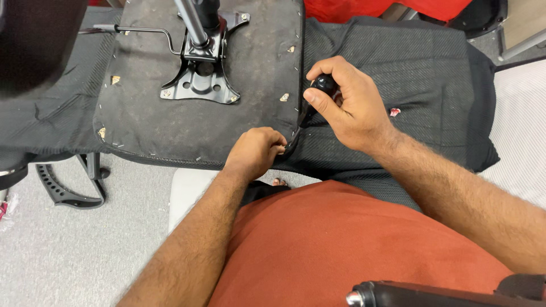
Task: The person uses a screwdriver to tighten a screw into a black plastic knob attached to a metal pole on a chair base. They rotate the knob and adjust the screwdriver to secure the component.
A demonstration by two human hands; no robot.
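Two bare hands meet at the right-hand edge of an upturned chair seat [227, 113], which lies underside up across the person's lap.

- Seat: black dust cloth faces the camera, with staples along its border and small tan patches showing through at several spots. Lying this way up, the stapled edge is within reach.
- Metal tilt mechanism [200, 74]: bolted near the seat's centre, at about 11 o'clock from the hands. A gas-lift column rises from it toward 12 o'clock and a thin lever rod runs out toward 9 o'clock.
- Left hand [254, 153]: fingers curled shut, pinching the fabric edge at the seat's lower right corner. Looks like it keeps the cloth taut and the seat from shifting.
- Right hand [347, 105]: at about 1 o'clock from the left, just beside it. Fingers are wrapped closed around a tool with a rounded black handle [325, 83], thumb pressed along its side. The shaft points down toward the seam between the hands; its tip is hidden, so I cannot tell the tool's kind. The fist grip suits pushing or levering.
- Dark grey woven fabric [409, 74]: spreads out from under the seat toward 2 o'clock, a small red scrap [394, 111] lying on it.
- Rust-orange garment [341, 244] fills the 6 o'clock foreground.
- Black plastic armrest [71, 190] lies on the grey floor at 8 o'clock, well apart from the hands.
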